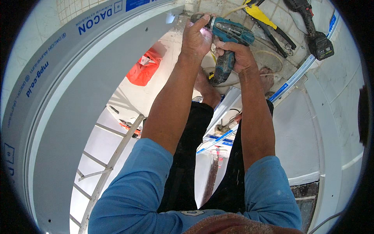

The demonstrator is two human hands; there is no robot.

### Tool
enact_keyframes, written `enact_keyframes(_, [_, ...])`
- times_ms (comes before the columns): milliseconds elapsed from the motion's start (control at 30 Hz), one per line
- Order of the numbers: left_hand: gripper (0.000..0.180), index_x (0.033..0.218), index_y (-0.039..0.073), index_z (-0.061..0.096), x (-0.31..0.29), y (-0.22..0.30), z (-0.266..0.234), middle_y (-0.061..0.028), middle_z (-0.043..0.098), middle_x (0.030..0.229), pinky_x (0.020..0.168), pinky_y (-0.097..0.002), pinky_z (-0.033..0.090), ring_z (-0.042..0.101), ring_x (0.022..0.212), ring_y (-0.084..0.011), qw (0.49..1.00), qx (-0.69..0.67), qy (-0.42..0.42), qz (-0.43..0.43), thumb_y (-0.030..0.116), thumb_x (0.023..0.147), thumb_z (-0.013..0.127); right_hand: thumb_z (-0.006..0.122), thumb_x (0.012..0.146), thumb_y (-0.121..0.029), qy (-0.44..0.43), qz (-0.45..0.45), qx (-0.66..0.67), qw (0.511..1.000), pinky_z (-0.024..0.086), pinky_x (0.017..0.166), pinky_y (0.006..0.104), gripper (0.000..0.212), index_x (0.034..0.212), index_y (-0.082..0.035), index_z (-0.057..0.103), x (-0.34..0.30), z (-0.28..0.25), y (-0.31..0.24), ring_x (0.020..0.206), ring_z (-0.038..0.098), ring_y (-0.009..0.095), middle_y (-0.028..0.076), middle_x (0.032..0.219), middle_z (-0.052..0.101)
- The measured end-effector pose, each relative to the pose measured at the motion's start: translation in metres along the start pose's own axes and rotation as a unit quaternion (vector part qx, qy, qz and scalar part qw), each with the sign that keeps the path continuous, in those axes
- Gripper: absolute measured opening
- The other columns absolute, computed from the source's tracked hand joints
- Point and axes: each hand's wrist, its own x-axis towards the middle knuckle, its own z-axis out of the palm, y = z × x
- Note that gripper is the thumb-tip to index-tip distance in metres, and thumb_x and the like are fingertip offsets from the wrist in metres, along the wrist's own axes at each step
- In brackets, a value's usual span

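Note:
A teal and black cordless drill lies on its side at the top middle, its nose aimed left at a grey aluminium frame. My right hand is wrapped round the drill's grip, near the trigger. Fingers of my left hand close around the black chuck at the front. A thin bit seems to reach from the chuck toward the frame's end, where a small light spot shows; whether it touches cannot be made out. The drill's battery end hangs below my right hand.
Right of the drill lie a yellow tool with long black handles and a black cordless power tool. An orange-red plastic bag sits on the floor, left of my arms. A ladder stands lower left. Blue-taped profiles run along the right.

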Motion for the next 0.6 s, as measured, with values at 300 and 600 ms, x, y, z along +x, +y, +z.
enact_keyframes(300, [0.018, 0.116, 0.001, 0.068, -0.0005, 0.0026, 0.0009, -0.0136, 0.075, 0.107, 0.102, -0.0454, 0.058, 0.073, 0.104, -0.0285, 1.000, -0.014, 0.005, -0.010, 0.003, 0.099, 0.071, 0.082, 0.087, -0.013, -0.004, -0.001, -0.007, 1.000, 0.054, 0.069, 0.0307, 0.017, 0.099, -0.003, 0.075, 0.0027, 0.0038, 0.0004, 0.071, 0.067, 0.016, 0.005, 0.081, 0.071])
enact_keyframes(600, [0.019, 0.116, 0.002, 0.068, 0.0037, 0.0038, -0.0033, -0.0129, 0.075, 0.107, 0.103, -0.0464, 0.057, 0.074, 0.103, -0.0289, 1.000, -0.014, -0.006, -0.003, 0.004, 0.098, 0.072, 0.081, 0.086, -0.004, 0.001, 0.004, 0.012, 1.000, 0.055, 0.070, 0.0323, 0.029, 0.113, -0.002, 0.072, 0.0058, 0.0004, 0.0044, 0.074, 0.066, 0.017, 0.007, 0.091, 0.072])
